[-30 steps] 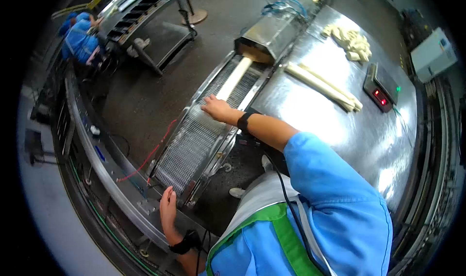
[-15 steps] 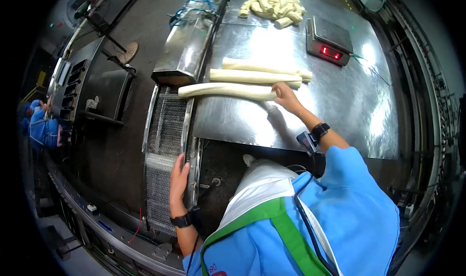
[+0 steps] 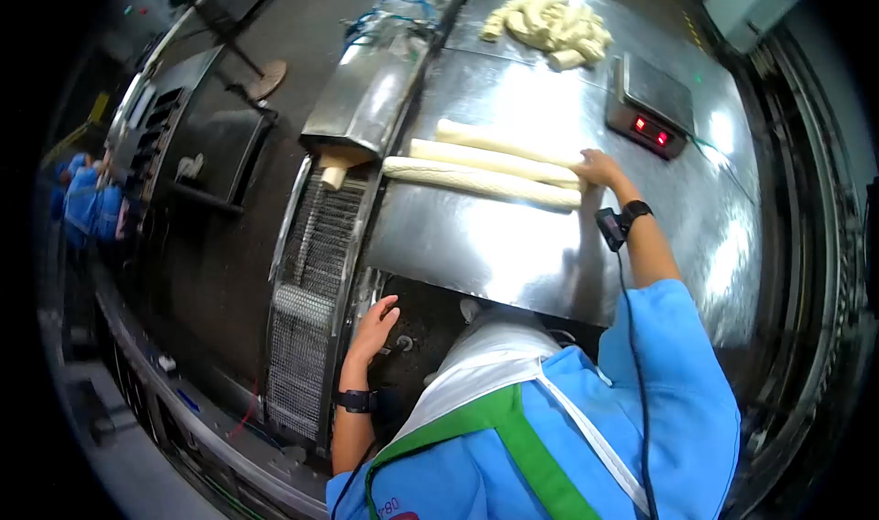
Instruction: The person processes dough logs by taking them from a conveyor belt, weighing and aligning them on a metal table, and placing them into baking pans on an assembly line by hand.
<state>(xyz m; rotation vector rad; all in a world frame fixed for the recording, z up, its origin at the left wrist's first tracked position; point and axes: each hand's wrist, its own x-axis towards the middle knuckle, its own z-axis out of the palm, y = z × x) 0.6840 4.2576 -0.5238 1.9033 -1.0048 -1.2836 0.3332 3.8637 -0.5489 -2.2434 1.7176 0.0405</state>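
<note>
Three long pale dough rolls lie side by side across the metal table: a front roll (image 3: 485,183) with a ridged surface, a middle roll (image 3: 485,161) and a back roll (image 3: 494,141). My right hand (image 3: 602,168) is at their right ends, its curled fingers on the tip of the back roll. My left hand (image 3: 374,330) hovers beside the mesh conveyor (image 3: 307,337), holding nothing, with thumb and fingers apart. Another pale dough end (image 3: 334,176) pokes out from under the conveyor's metal cover (image 3: 355,108).
A heap of dough pieces (image 3: 554,27) sits at the far side of the metal table (image 3: 439,245). Right of it stands a scale (image 3: 652,108) with a red display. Blue tubes (image 3: 389,16) top the cover. A person in blue (image 3: 92,204) works far left.
The front roll has moved right, off the conveyor and fully onto the table. My right hand has shifted from it to the back roll's end. A new dough end has emerged under the cover.
</note>
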